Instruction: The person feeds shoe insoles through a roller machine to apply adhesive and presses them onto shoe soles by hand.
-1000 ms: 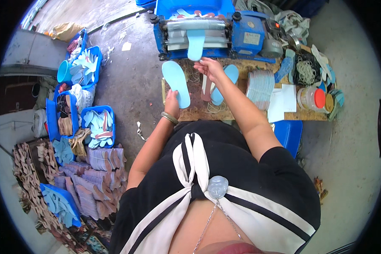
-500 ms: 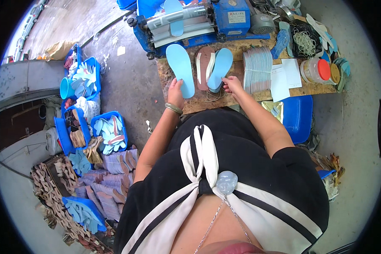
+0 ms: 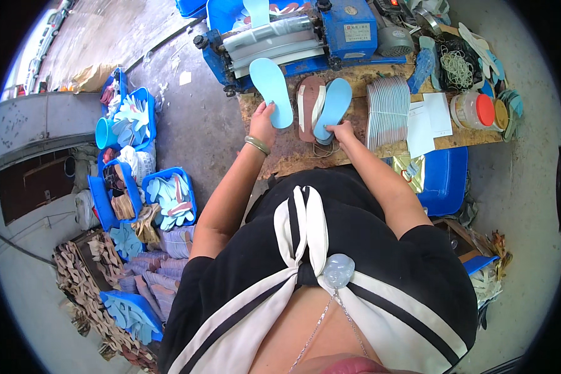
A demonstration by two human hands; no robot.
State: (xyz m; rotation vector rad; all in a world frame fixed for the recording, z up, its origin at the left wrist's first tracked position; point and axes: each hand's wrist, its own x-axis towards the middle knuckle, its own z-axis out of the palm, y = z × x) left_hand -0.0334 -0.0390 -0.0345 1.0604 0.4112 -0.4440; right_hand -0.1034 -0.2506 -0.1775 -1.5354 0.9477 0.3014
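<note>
My left hand [image 3: 264, 123] is closed on the lower end of a light-blue insole [image 3: 272, 87], thumb on top. The insole's far end reaches up to the front of a blue roller machine [image 3: 274, 43]. Another blue insole [image 3: 256, 11] shows on the far side of the rollers. My right hand [image 3: 343, 133] pinches the near end of a blue insole [image 3: 335, 103] lying on a small pile on the wooden table. Beside it, touching, lies a stack of brown insoles [image 3: 307, 112] with a white strip.
A tied stack of insoles [image 3: 388, 112], white papers [image 3: 439, 115] and a red-lidded jar [image 3: 474, 110] stand to the right on the table [image 3: 287, 159]. Blue bins [image 3: 168, 196] of insoles and bundled piles crowd the floor at left. A blue tub [image 3: 445, 181] sits below the table.
My left hand has carried its insole up to the rollers. The insole lying across them has slid to the far side. My right hand stays at its insole; the whole view has shifted slightly.
</note>
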